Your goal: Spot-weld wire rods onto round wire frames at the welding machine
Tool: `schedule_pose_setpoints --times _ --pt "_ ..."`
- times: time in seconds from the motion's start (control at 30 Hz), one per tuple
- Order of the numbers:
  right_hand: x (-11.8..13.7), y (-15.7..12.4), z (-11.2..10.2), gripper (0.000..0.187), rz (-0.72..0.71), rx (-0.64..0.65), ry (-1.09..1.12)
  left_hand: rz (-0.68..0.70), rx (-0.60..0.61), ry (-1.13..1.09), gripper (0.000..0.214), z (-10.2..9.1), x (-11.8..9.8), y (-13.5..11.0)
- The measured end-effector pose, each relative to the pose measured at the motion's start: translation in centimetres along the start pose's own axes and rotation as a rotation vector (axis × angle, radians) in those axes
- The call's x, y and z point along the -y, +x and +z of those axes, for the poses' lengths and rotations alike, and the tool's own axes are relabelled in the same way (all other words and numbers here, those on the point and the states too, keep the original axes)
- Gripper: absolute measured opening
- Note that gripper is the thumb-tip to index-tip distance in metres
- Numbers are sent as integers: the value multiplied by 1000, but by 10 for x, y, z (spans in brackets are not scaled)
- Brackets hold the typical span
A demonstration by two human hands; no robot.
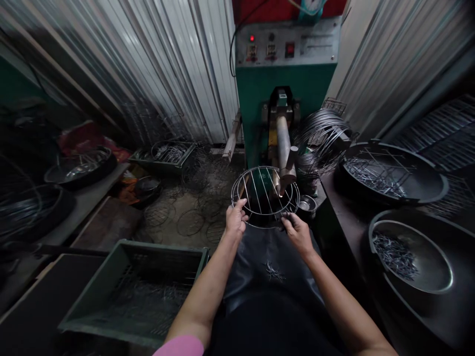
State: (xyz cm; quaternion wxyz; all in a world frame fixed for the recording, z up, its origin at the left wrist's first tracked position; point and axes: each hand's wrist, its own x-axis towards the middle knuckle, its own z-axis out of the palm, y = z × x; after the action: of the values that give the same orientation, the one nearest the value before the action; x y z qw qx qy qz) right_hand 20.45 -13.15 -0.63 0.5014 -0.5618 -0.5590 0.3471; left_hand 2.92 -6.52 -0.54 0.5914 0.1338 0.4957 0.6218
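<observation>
A round wire rack (260,214) with parallel cross wires is held up in front of me, under the head of a green spot welder (284,148). My left hand (236,216) is closed on its left rim, thumb on top. At the near right rim, my right hand (297,230) is closed, its fingertips dark; whether a small wire piece is also pinched there I cannot tell. A small bright glow shows at the welder's electrode tip, by the rack's right part. On the dark apron (252,252) over my lap lies a little heap of short wire pieces (273,271).
At right, a dark pan (426,183) and a metal bowl (438,262) hold short wires. A wire coil (322,133) hangs beside the welder. A green crate (129,336) stands at left; wire rings (190,222) lie on the floor.
</observation>
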Motion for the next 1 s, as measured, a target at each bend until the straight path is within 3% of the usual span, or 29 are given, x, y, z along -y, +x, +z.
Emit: schedule_pose_setpoints --times 0.5,1.0 --pt "-4 22 -5 23 23 -51 21 -38 49 23 41 25 2 26" --pt "-10 37 3 23 21 -89 10 -58 1 6 40 32 -1 39"
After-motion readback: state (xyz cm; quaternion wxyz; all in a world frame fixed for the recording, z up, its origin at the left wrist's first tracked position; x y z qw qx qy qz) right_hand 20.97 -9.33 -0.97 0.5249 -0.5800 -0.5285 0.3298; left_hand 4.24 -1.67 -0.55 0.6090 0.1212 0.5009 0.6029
